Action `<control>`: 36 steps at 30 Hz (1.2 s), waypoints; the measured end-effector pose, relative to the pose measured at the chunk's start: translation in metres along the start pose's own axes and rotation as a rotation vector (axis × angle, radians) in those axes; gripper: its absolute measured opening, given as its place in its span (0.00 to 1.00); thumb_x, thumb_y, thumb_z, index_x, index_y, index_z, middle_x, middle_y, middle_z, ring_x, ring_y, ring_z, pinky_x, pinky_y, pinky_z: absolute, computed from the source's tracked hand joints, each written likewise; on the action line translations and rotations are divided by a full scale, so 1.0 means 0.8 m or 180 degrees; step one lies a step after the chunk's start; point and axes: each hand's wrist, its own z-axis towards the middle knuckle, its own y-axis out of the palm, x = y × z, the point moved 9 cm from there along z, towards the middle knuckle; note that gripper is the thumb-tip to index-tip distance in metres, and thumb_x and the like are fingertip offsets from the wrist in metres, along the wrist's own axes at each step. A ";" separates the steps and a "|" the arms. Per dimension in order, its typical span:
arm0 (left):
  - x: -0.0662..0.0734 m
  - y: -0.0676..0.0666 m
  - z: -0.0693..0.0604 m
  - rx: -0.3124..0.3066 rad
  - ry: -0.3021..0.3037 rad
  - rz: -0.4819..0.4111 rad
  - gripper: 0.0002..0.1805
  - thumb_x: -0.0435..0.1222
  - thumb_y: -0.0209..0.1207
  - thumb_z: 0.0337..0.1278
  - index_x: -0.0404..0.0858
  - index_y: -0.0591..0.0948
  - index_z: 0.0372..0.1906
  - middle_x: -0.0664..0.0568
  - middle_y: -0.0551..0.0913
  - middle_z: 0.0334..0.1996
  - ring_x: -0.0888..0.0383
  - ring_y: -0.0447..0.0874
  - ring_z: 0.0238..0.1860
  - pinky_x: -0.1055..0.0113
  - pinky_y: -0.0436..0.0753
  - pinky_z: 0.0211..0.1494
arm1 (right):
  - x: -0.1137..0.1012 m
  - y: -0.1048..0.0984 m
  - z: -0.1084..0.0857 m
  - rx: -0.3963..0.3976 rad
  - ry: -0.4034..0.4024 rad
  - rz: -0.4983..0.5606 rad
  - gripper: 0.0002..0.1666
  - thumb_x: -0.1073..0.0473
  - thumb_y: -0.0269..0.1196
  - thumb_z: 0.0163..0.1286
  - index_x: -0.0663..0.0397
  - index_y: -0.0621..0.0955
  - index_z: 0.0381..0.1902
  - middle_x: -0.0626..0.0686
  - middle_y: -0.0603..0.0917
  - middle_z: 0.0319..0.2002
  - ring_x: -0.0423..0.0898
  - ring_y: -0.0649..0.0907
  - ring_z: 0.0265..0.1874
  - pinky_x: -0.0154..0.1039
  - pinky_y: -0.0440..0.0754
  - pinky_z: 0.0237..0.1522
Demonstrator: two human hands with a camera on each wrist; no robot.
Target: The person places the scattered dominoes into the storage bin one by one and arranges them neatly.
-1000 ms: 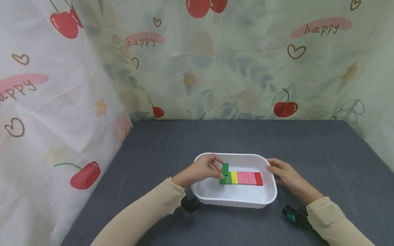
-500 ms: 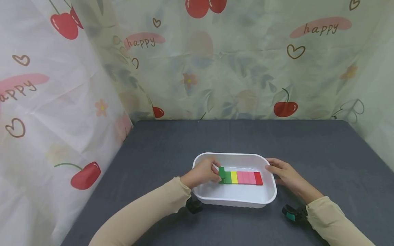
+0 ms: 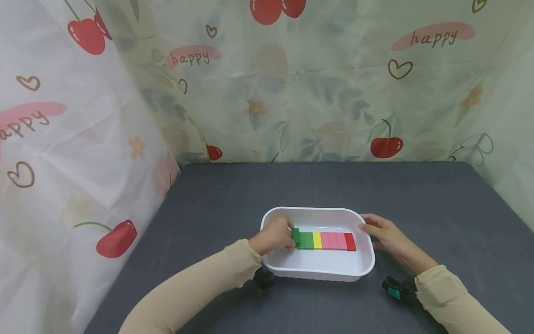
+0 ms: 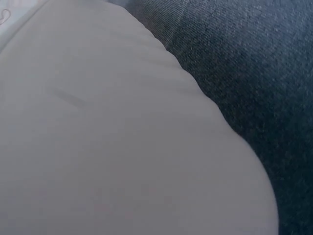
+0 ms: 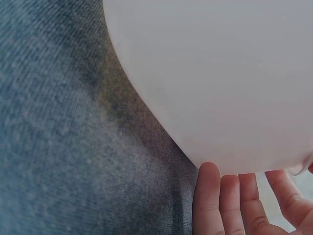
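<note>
A white tray (image 3: 317, 269) stands on the dark table. Inside it lies a row of flat coloured blocks: green blocks (image 3: 306, 241) at the left, a yellow block (image 3: 317, 240), pink blocks (image 3: 333, 241) and a red block (image 3: 350, 242) at the right end. My left hand (image 3: 273, 235) reaches into the tray and pinches a darker green block (image 3: 295, 236) at the row's left end. My right hand (image 3: 383, 234) holds the tray's right rim, thumb over the edge. In the right wrist view its fingers (image 5: 207, 196) touch the tray's outer wall (image 5: 215, 88).
Dark cloth covers the table (image 3: 233, 190). A printed curtain (image 3: 325, 93) hangs behind and along the left side. Black wrist devices sit under both sleeves, one by the tray's front left (image 3: 264, 278). The left wrist view is mostly filled by a pale surface.
My left hand has lowered the green block from above the row and shifted it left, beside the other green blocks. The right hand has stayed on the tray's rim.
</note>
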 end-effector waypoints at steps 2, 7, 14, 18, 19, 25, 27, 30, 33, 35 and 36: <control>0.000 -0.001 0.000 0.0032 -0.0021 0.0188 0.22 0.22 0.69 0.40 0.25 0.77 0.45 0.48 0.79 0.23 0.59 0.76 0.23 0.71 0.74 0.29 | 0.000 0.000 0.000 -0.0005 -0.0001 -0.0001 0.36 0.46 0.53 0.74 0.62 0.61 0.70 0.68 0.67 0.66 0.67 0.68 0.65 0.63 0.74 0.55; -0.001 0.000 0.000 0.0029 -0.0145 0.0560 0.23 0.24 0.72 0.36 0.26 0.80 0.45 0.47 0.81 0.29 0.57 0.75 0.28 0.68 0.77 0.37 | 0.000 0.000 0.001 0.0009 0.0017 -0.0021 0.36 0.46 0.53 0.74 0.62 0.61 0.70 0.68 0.67 0.66 0.67 0.68 0.65 0.63 0.74 0.55; 0.001 0.001 -0.001 0.0005 -0.0107 0.0709 0.24 0.22 0.71 0.33 0.26 0.80 0.45 0.47 0.79 0.30 0.57 0.73 0.28 0.69 0.76 0.35 | -0.003 -0.002 0.000 0.0046 0.0026 -0.0053 0.35 0.46 0.53 0.74 0.61 0.62 0.70 0.68 0.67 0.66 0.67 0.68 0.64 0.62 0.75 0.55; 0.003 0.001 -0.002 0.0029 -0.0038 0.0763 0.24 0.21 0.71 0.30 0.27 0.80 0.42 0.49 0.78 0.27 0.57 0.72 0.26 0.70 0.75 0.31 | -0.002 -0.002 0.000 0.0045 0.0022 -0.0057 0.36 0.46 0.53 0.74 0.61 0.62 0.70 0.68 0.67 0.66 0.67 0.68 0.64 0.62 0.75 0.56; 0.003 0.000 -0.003 0.0034 -0.0030 0.0760 0.23 0.21 0.71 0.29 0.28 0.80 0.41 0.49 0.77 0.26 0.57 0.72 0.25 0.71 0.74 0.30 | -0.002 -0.001 0.000 0.0045 0.0022 -0.0060 0.36 0.46 0.53 0.74 0.61 0.62 0.70 0.68 0.67 0.66 0.66 0.68 0.64 0.62 0.75 0.56; 0.004 0.000 -0.004 0.0034 -0.0042 0.0764 0.23 0.19 0.69 0.25 0.29 0.79 0.39 0.50 0.77 0.25 0.57 0.72 0.25 0.70 0.73 0.30 | -0.001 0.001 0.001 0.0018 0.0000 -0.0057 0.35 0.47 0.53 0.75 0.62 0.62 0.70 0.68 0.67 0.66 0.67 0.68 0.64 0.63 0.75 0.55; 0.003 0.000 -0.004 0.0031 -0.0063 0.0753 0.24 0.18 0.68 0.23 0.29 0.79 0.39 0.50 0.77 0.25 0.57 0.73 0.25 0.69 0.75 0.31 | -0.001 0.001 0.001 0.0007 -0.0024 -0.0054 0.34 0.48 0.52 0.75 0.63 0.62 0.70 0.69 0.67 0.65 0.67 0.68 0.64 0.63 0.75 0.54; 0.001 0.001 -0.003 0.0017 -0.0109 0.0735 0.26 0.18 0.68 0.22 0.29 0.79 0.40 0.49 0.78 0.26 0.56 0.74 0.26 0.68 0.77 0.31 | 0.000 0.001 0.002 0.0001 -0.0035 -0.0042 0.34 0.48 0.52 0.75 0.63 0.62 0.70 0.69 0.67 0.65 0.67 0.69 0.64 0.63 0.75 0.54; -0.001 0.003 -0.002 0.0007 -0.0131 0.0742 0.27 0.17 0.68 0.21 0.30 0.78 0.40 0.49 0.78 0.27 0.56 0.75 0.26 0.67 0.78 0.32 | -0.001 0.000 0.001 -0.0003 -0.0032 -0.0033 0.34 0.48 0.52 0.75 0.63 0.62 0.70 0.69 0.67 0.65 0.67 0.69 0.64 0.62 0.76 0.54; -0.001 0.003 -0.002 0.0005 -0.0133 0.0761 0.27 0.18 0.68 0.22 0.30 0.78 0.41 0.49 0.78 0.27 0.56 0.75 0.27 0.67 0.78 0.32 | -0.001 0.000 0.001 -0.0002 -0.0024 -0.0029 0.34 0.48 0.52 0.75 0.63 0.62 0.70 0.69 0.67 0.65 0.67 0.69 0.64 0.62 0.76 0.54; -0.001 0.003 -0.002 0.0004 -0.0126 0.0768 0.27 0.18 0.68 0.22 0.30 0.78 0.41 0.49 0.78 0.27 0.56 0.74 0.27 0.68 0.78 0.32 | -0.001 0.001 0.001 -0.0002 -0.0022 -0.0030 0.34 0.48 0.52 0.75 0.63 0.62 0.70 0.69 0.68 0.65 0.67 0.69 0.64 0.62 0.76 0.54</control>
